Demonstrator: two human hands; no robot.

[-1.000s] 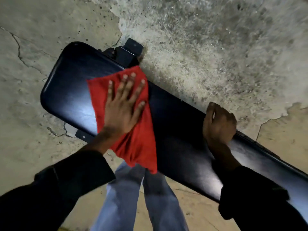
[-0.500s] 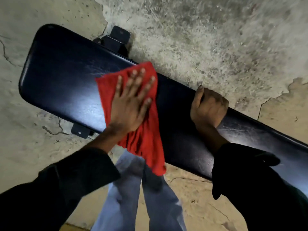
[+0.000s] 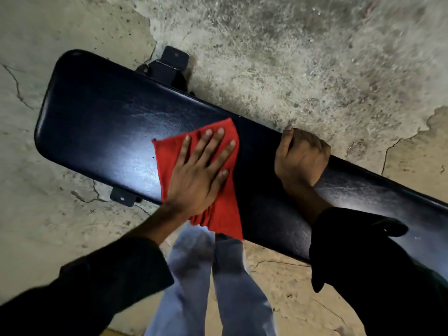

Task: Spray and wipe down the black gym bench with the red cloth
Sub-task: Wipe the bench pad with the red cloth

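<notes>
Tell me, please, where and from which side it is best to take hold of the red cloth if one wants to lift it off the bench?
Probably the loose corner of the red cloth hanging over the bench's near edge. It hangs free of the pad, so fingers coming from the person's side could pinch it. The rest lies flat under the left hand.

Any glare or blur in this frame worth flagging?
Head view: a bright sheen glares off the bench pad beside the red cloth; the left sleeve is motion-blurred; the left hand stays sharp; wide-angle distortion bends the bench.
</notes>
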